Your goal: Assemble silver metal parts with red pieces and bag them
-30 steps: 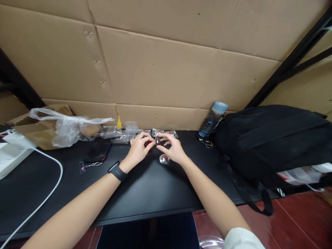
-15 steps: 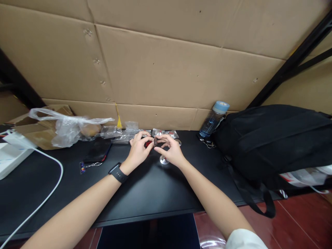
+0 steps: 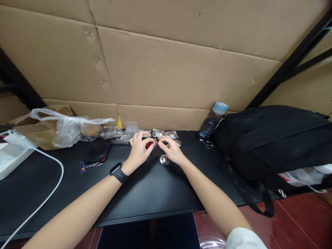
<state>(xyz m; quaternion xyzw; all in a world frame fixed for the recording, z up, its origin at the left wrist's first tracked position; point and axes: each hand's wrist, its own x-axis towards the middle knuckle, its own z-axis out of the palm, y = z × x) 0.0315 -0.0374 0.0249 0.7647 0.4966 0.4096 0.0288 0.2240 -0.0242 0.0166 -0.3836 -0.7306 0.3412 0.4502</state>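
My left hand [image 3: 138, 150], with a black watch on its wrist, and my right hand [image 3: 171, 150] meet over the back of the black desk [image 3: 145, 190]. Together their fingertips pinch a small red piece [image 3: 148, 145] with a bit of metal at its right end. A round silver metal disc [image 3: 164, 159] lies on the desk just below my right hand. Behind my fingers lie several small clear bags with silver and red parts [image 3: 166, 133], and another silver disc [image 3: 177, 142] sits beside my right hand.
A black backpack [image 3: 272, 138] fills the right side, with a blue water bottle [image 3: 213, 120] leaning beside it. At the left are crumpled plastic bags [image 3: 70, 126], a black phone [image 3: 98, 149], a keychain [image 3: 86, 166], a white cable [image 3: 49, 193] and cardboard [image 3: 44, 136]. A cardboard wall [image 3: 166, 69] backs the desk.
My right hand has lowered the small metal piece it held up and brought it against the red piece in my left hand. Both hands stay in the same spot.
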